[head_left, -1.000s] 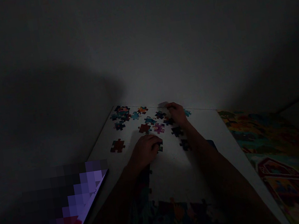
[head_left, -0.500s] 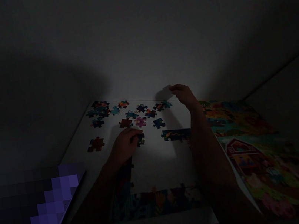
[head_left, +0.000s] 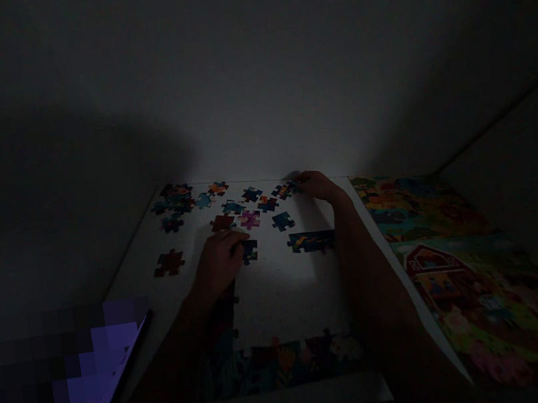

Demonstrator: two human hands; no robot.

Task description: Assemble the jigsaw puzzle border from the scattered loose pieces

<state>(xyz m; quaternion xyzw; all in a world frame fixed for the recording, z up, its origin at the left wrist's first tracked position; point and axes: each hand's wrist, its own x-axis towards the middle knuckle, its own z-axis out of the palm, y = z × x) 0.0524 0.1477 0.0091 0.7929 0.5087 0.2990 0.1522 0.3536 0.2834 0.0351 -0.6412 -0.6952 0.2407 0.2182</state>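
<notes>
The scene is dim. My left hand (head_left: 220, 259), its fingers bent together, lies on a dark blue puzzle piece (head_left: 250, 251) at the top left of a partly joined puzzle frame (head_left: 293, 363). Farther back, my right hand (head_left: 320, 187) reaches down with fingertips pinched at a teal puzzle piece (head_left: 292, 187) near the white board's far edge. Its grip on that piece is partly hidden. Between my hands lie loose pieces, among them a pink one (head_left: 250, 219) and a blue one (head_left: 283, 221). A joined dark strip (head_left: 311, 241) sits by my right forearm.
Several overlapping pieces (head_left: 175, 198) lie at the board's far left, with a reddish-brown piece (head_left: 169, 263) nearer. A colourful farm picture (head_left: 486, 304) lies to the right of the white board (head_left: 283, 294). A wall rises behind. A bright pixelated screen (head_left: 105, 360) is at left.
My right hand has come down and slightly left from above the board's far edge to the teal piece. My left hand stays at the dark blue piece. The view has shifted slightly.
</notes>
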